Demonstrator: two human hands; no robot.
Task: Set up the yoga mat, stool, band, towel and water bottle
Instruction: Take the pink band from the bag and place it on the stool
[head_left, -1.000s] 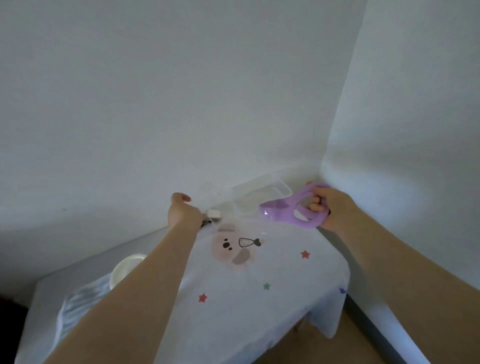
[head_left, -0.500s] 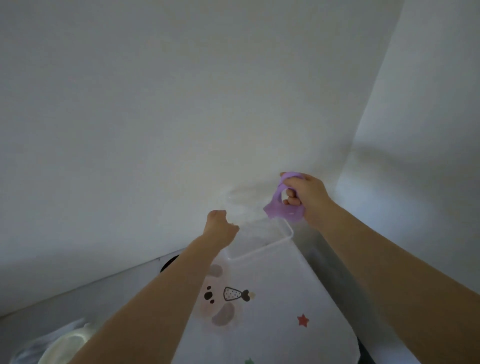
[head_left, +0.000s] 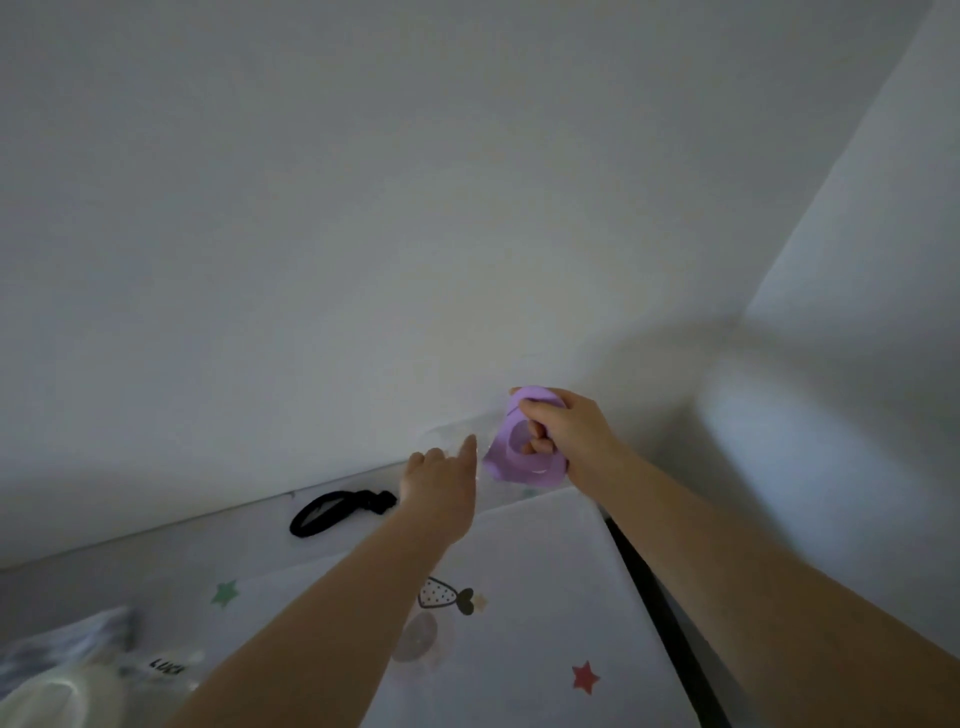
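Both hands have moved up toward the wall, the right hand (head_left: 566, 434) curled tight around the purple band (head_left: 524, 452), perhaps to carry it off, while the left hand (head_left: 441, 480), just beside, reaches flat-fingered and empty near a black loop (head_left: 337, 512) on the desk (head_left: 545, 597).

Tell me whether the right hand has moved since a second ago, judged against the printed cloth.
Yes. The right hand, gripping the purple band, has gone from over the printed cloth to beyond its far edge, toward the wall.
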